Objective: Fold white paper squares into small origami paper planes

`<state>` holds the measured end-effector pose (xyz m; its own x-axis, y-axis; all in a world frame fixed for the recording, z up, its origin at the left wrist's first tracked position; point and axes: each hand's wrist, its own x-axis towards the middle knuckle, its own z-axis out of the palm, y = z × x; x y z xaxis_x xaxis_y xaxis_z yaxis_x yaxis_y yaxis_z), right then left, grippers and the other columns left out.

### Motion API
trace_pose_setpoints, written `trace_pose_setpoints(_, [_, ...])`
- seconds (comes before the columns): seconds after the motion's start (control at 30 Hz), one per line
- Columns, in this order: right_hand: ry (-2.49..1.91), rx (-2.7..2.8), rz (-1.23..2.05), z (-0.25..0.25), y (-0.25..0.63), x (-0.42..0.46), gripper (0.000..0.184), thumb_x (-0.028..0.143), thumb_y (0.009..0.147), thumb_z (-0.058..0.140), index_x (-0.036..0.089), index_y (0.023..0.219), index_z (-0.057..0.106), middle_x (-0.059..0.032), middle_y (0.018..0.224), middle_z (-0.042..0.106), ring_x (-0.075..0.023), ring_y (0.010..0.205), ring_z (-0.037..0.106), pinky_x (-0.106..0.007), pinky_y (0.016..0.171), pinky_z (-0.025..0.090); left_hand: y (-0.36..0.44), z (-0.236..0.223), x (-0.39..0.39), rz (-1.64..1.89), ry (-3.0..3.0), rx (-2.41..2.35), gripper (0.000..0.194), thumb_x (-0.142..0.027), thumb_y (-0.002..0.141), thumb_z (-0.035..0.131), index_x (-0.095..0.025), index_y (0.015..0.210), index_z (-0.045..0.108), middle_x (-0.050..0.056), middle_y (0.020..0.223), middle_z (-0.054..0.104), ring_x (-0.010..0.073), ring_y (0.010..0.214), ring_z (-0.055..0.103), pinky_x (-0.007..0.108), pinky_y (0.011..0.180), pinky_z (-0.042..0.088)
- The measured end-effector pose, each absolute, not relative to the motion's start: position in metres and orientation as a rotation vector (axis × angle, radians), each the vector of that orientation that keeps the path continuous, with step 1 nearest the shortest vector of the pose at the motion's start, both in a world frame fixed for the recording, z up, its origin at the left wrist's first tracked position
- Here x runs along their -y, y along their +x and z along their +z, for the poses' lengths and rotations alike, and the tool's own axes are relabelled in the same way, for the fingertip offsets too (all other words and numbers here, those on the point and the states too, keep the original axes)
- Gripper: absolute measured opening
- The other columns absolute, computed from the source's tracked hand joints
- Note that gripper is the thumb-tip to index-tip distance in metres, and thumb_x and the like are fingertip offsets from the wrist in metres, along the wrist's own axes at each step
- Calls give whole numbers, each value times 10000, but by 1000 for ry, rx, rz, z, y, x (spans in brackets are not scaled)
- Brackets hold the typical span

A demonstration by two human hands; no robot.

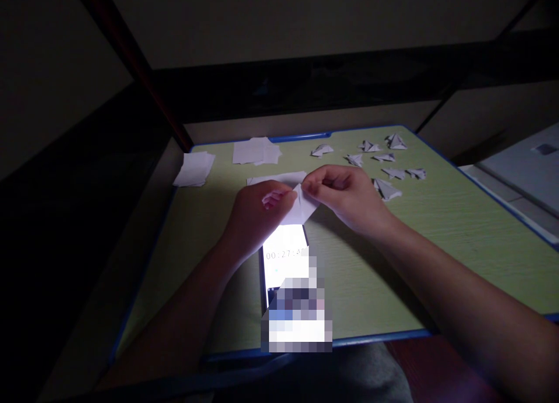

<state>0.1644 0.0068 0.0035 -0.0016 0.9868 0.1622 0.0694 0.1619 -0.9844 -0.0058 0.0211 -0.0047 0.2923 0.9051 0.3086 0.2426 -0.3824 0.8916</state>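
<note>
Between my two hands is a small piece of folded white paper (300, 208), raised above the table. My left hand (262, 214) pinches its left side between thumb and fingers. On the other side, my right hand (345, 193) has thumb and fingertips closed on the paper near its top point. Just behind the hands lies another white paper sheet (275, 179), partly covered by them. Below the paper, a lit phone (283, 243) lies on the table and shows a running-time display; its lower part is blurred out.
The green table (437, 246) has a blue edge. Several folded paper figures (384, 157) are spread at the back right. Paper stacks lie at the back left (194, 169) and back middle (255, 151). A white box-like surface (524, 164) stands beyond the right edge.
</note>
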Motion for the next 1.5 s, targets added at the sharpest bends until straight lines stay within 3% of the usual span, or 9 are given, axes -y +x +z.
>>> trace_pose_setpoints(0.33, [-1081,1358,1150,0,165,-6,144,255,654,778,140,700,705,-16,647,670,-101,558,553,-252,515,407,-6,-4,-20,1094,1804,-1000,71,-215,732,655,-151,714,680,21,695,725,112,629,650,218,589,521])
trace_pose_setpoints(0.57, [-1027,1362,1065,1,164,-7,93,223,672,739,159,655,674,11,610,634,-81,535,517,-236,492,370,-6,1,-19,1029,1776,-949,97,-240,747,656,-151,718,683,25,710,732,105,635,645,212,595,517])
trace_pose_setpoints(0.93, [-1107,1348,1098,2,165,-7,163,278,639,781,152,666,682,4,623,638,-86,549,518,-244,503,369,-7,2,-19,1010,1946,-1039,192,-230,784,621,-154,607,628,-34,561,583,77,553,482,224,536,376])
trace_pose_setpoints(1.5, [-1039,1256,1171,-4,170,-12,166,276,660,792,165,671,669,12,625,630,-81,530,503,-237,489,355,-8,3,-20,969,1802,-1057,172,-287,763,640,-168,638,638,14,619,650,120,569,592,226,505,482])
